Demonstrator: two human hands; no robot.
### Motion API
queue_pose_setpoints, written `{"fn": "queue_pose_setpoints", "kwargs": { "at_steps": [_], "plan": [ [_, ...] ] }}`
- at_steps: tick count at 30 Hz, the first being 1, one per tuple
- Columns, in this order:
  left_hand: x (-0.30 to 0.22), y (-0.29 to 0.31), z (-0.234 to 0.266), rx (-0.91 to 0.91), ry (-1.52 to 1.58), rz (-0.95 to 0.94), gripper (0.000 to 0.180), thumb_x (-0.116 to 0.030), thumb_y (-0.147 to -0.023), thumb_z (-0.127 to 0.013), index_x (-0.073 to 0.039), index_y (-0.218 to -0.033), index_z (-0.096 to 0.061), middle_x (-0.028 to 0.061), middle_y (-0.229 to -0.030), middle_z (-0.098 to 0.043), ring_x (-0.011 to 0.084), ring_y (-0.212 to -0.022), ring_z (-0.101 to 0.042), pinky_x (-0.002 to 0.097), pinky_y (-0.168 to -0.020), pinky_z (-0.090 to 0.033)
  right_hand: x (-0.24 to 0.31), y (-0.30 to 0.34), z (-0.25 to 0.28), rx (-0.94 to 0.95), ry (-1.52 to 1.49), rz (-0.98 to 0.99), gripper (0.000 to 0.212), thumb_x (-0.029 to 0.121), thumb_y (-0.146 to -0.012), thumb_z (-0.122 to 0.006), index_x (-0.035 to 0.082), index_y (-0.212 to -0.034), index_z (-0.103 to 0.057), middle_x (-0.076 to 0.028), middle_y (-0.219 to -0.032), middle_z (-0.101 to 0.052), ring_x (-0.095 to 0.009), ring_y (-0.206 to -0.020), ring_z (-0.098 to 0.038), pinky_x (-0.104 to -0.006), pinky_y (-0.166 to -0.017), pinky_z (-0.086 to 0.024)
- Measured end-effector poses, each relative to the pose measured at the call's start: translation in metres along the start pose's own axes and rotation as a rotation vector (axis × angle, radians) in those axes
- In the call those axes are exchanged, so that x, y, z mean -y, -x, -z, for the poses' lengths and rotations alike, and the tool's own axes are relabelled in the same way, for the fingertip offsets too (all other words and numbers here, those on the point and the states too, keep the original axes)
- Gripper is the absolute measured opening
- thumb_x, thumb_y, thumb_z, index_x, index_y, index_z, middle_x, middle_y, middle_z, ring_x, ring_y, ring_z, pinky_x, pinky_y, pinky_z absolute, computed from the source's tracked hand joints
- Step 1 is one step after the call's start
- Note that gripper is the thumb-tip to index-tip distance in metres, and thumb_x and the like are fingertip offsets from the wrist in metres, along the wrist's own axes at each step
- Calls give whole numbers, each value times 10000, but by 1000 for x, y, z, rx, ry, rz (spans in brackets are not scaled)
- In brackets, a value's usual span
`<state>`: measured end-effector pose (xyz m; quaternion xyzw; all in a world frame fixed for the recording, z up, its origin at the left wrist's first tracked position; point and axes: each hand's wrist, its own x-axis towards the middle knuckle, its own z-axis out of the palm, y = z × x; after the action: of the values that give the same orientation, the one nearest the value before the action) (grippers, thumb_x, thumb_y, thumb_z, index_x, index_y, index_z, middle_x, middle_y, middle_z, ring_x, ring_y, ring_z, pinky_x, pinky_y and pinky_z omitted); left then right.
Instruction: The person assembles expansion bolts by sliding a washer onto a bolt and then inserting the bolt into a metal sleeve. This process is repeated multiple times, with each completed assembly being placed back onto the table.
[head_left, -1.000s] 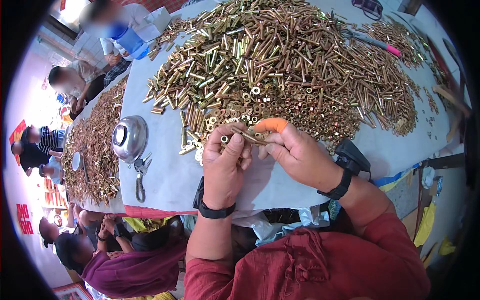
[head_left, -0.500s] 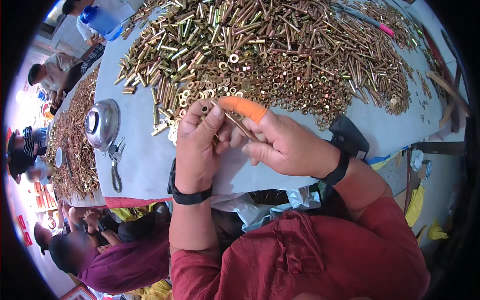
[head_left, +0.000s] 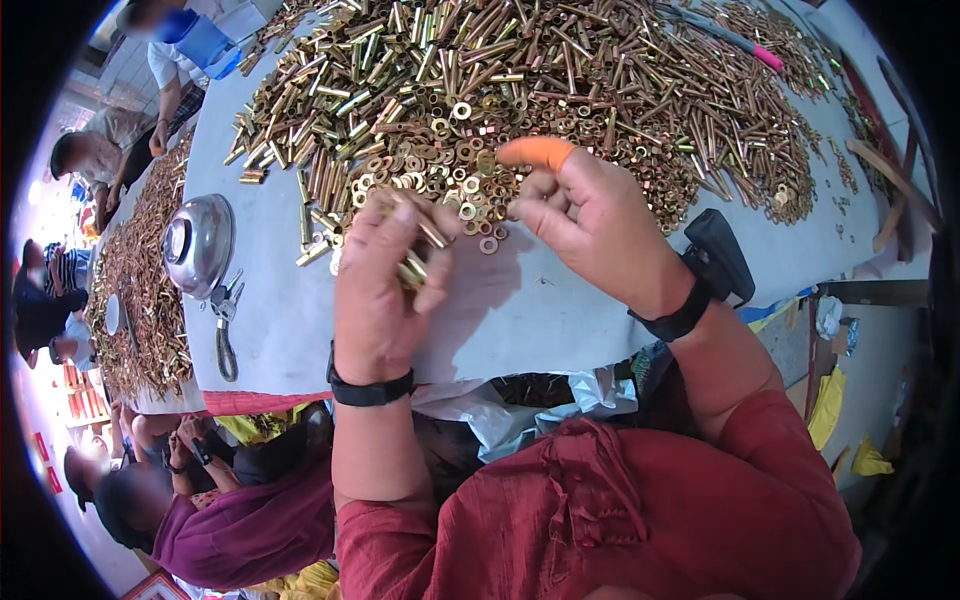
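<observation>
My left hand (head_left: 375, 270) is closed around several short brass-coloured metal sleeves (head_left: 432, 234), just above the near side of the table. My right hand (head_left: 590, 215) hovers at the near edge of a heap of washers (head_left: 468, 185) and nuts (head_left: 590, 125). An orange finger cover (head_left: 540, 152) is on its stretched index finger, with the thumb apart and the other fingers curled. I see nothing between the finger and thumb. Beyond both hands lies a big pile of brass-coloured sleeves and bolts (head_left: 480, 60).
A shiny metal bowl (head_left: 205, 250) lies upside down at the left, beside keys on a strap (head_left: 226, 330). A pink-tipped rod (head_left: 740, 45) lies at the far right. Several people sit along the left around another parts pile (head_left: 135, 300). Light plastic sheeting (head_left: 490, 420) hangs at the near edge.
My hands have parted. The right moved right and away over the washers; the bolt-like piece between them is no longer at its fingers. The left shifted slightly left, still holding metal sleeves.
</observation>
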<state>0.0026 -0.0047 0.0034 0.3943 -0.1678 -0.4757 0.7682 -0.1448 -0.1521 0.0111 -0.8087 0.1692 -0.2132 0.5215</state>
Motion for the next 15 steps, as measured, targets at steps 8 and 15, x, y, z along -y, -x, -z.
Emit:
{"fn": "queue_pose_setpoints", "kwargs": {
  "at_steps": [8, 15],
  "plan": [
    [4, 2, -3, -36, -106, 23, 178, -193, -982, -567, -44, -1079, -578, 43, -814, -610, 76, -541, -473, 184, -428, -315, -19, 8, -27, 77, 752, 200, 141, 180, -809, -678, 68, -881, -634, -90, -779, -541, -300, -736, -600, -417, -632, -492],
    [13, 5, -10, -5, -822, -20, 127, -119, -933, -632, -26, -1016, -653, 3, -824, -613, 32, -596, -477, 201, -535, -400, -24, -5, -12, -115, 318, 95, 110, 124, -887, -644, 41, -957, -630, -82, -863, -642, -214, -746, -630, -315, -661, -502]
  ]
}}
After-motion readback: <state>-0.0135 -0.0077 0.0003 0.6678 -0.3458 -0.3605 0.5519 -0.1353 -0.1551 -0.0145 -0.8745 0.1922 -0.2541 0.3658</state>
